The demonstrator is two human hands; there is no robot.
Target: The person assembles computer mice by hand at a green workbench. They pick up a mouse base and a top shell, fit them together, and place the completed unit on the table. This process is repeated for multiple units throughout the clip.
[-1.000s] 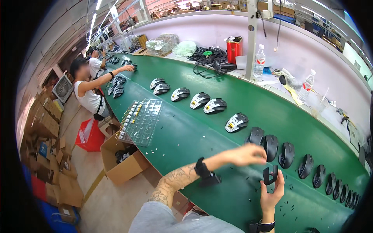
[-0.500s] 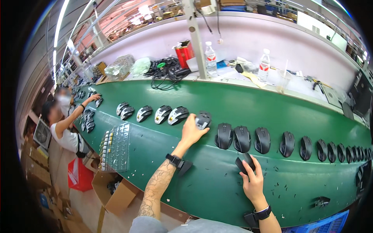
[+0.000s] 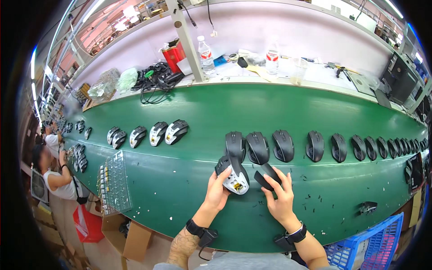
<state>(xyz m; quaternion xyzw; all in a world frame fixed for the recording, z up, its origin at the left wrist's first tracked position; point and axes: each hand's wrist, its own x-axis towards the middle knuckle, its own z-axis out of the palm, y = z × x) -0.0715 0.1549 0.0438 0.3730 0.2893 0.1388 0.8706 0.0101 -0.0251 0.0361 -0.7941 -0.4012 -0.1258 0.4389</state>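
Observation:
My left hand is closed around a computer mouse. Its rear end is uncovered, baring a white inside with a yellow patch. Close beside it, my right hand grips a curved black mouse cover between thumb and fingers. A small gap separates cover and mouse. Just beyond my hands stand fully black mice in a row that runs off to the right; the held mouse partly hides the first one. Farther left, several mice with white, uncovered backs sit on the green belt.
A clear plastic tray lies at the left, near a cardboard box. Two bottles and a heap of black cables occupy the back shelf. A blue crate stands low right. Another person works at far left.
My left hand has lifted a mouse off the belt and drawn it toward me, next to the cover in my right hand. The whole view has shifted to the right.

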